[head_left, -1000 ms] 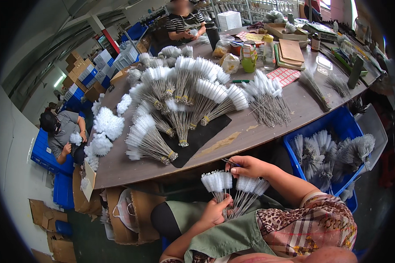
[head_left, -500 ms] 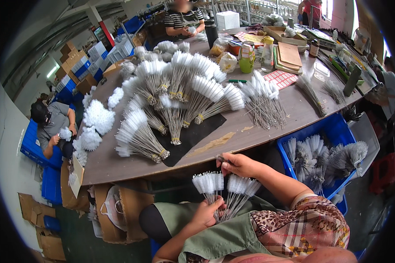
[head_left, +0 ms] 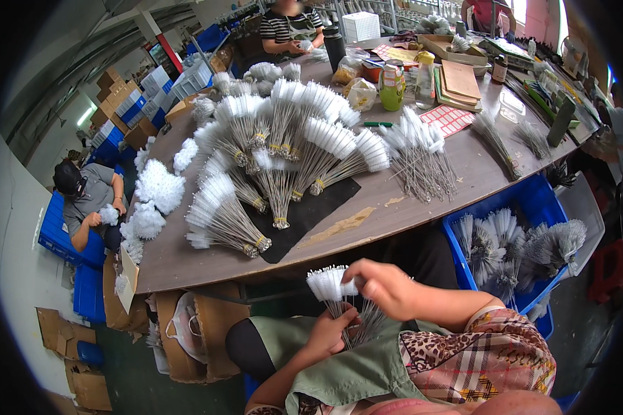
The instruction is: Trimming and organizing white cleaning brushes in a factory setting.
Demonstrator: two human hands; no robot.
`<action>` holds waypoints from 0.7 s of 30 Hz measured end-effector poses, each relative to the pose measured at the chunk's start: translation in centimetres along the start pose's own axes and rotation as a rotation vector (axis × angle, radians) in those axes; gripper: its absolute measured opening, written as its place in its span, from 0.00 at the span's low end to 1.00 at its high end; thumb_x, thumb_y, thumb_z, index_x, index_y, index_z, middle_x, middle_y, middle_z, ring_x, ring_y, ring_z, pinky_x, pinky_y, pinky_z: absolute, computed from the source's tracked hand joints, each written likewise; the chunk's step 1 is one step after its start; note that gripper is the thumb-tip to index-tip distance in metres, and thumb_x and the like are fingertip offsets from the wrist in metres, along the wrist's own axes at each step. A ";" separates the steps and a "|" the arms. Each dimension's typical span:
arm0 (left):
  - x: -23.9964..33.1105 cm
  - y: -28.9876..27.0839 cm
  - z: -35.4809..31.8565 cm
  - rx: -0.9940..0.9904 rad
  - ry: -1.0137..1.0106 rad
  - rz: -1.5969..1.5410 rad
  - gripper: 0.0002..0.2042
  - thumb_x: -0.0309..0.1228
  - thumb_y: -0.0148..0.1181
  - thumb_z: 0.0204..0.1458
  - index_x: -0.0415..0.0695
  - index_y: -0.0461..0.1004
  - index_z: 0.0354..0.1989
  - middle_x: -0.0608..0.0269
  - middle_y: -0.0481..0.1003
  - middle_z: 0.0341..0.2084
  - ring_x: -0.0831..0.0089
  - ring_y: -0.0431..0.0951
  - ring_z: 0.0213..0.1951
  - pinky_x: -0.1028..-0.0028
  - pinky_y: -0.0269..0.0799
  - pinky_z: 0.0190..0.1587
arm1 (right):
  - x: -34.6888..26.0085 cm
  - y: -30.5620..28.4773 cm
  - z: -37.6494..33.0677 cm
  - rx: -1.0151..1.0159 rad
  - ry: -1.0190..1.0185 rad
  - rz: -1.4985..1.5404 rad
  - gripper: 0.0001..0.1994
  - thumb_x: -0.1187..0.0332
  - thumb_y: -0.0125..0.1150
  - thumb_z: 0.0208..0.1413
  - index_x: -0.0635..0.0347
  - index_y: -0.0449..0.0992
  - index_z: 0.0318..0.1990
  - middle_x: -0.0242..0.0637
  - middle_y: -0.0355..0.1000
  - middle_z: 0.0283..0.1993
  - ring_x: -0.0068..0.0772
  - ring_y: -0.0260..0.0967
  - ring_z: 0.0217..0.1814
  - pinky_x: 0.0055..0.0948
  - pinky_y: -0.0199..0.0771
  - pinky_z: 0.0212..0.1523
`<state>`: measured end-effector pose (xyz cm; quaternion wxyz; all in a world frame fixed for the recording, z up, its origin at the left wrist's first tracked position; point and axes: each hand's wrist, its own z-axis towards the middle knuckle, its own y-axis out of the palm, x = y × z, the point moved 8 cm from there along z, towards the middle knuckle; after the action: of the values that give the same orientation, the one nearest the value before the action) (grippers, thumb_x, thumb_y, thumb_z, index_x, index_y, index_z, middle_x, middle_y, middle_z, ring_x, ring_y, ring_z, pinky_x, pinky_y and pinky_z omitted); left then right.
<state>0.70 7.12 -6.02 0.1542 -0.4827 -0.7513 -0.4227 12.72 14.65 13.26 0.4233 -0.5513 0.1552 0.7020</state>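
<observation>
My left hand (head_left: 333,330) is closed round the thin wire stems of a fanned bunch of tube brushes (head_left: 329,285) with white bristle heads, held above my lap. My right hand (head_left: 387,289) is bent over the same bunch, its fingertips curled at the bristle heads. Whatever those fingers pinch is hidden, and the hand covers part of the brushes on the right. Across the table edge in front lie several tied brush bundles (head_left: 225,214), heads fanned outward, some on a black mat (head_left: 311,214). A loose pile of brushes (head_left: 422,162) lies to their right.
A blue crate (head_left: 457,259) of brush bundles stands at my right. White fluffy clumps (head_left: 160,185) sit along the table's left side. A green jar (head_left: 392,86), a bottle (head_left: 426,81) and notebooks (head_left: 458,86) stand farther back. Cardboard boxes (head_left: 214,325) are under the table. Other people work nearby.
My right hand has come down from near the table edge onto the brush heads. A small dark thing seen between its fingers before is out of sight now. The left hand keeps its hold.
</observation>
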 end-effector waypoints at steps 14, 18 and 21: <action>2.8 1.2 -1.4 -0.177 0.735 1.110 0.21 0.24 0.56 0.50 0.38 0.62 0.53 0.60 0.69 0.46 0.69 0.70 0.50 0.71 0.66 0.51 | 6.8 10.2 -0.5 -0.129 -0.018 -0.076 0.20 0.58 0.53 0.57 0.66 0.66 0.49 0.53 0.70 0.40 0.55 0.69 0.41 0.43 0.70 0.42; 3.0 1.4 -0.7 -0.166 0.734 1.079 0.20 0.25 0.56 0.51 0.38 0.62 0.53 0.60 0.69 0.45 0.70 0.70 0.49 0.71 0.66 0.50 | 7.6 10.4 -0.4 -0.136 0.006 -0.035 0.21 0.59 0.53 0.57 0.66 0.66 0.51 0.54 0.70 0.40 0.55 0.69 0.42 0.42 0.70 0.43; 2.7 0.3 -1.1 -0.166 0.722 1.068 0.20 0.25 0.56 0.51 0.38 0.62 0.53 0.60 0.69 0.45 0.70 0.70 0.48 0.72 0.66 0.49 | 7.8 9.9 -0.1 -0.122 -0.003 -0.034 0.21 0.59 0.54 0.57 0.67 0.67 0.51 0.54 0.71 0.40 0.55 0.70 0.42 0.42 0.70 0.43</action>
<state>-0.56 7.89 -3.51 0.5481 -0.6277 -0.2735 -0.4803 4.95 11.97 3.69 0.4010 -0.5776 0.1018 0.7037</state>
